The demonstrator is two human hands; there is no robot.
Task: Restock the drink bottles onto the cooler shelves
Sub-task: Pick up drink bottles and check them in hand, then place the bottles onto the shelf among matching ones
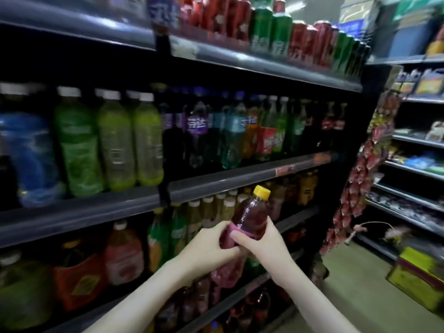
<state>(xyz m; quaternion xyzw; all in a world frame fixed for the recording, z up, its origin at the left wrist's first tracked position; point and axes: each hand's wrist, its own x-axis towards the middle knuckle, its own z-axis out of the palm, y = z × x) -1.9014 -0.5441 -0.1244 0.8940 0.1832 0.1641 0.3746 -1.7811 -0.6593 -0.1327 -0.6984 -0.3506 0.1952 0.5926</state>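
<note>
- We hold one dark red bottle (248,218) with a yellow cap (262,192) at lower centre of the frame, tilted slightly right, in front of the shelves.
- Our left hand (206,246) grips its lower body from the left, fingers curled round it.
- Our right hand (258,239) clasps it from the right, thumb across the pink label (236,230).
- Behind, at centre left, green bottles (115,140) stand on a dark shelf (84,207).
- At upper centre, red and green cans (283,32) line the top shelf.

left grip (206,246) and right grip (262,243) are bare, on slender, smooth, bare forearms (149,284).
</note>
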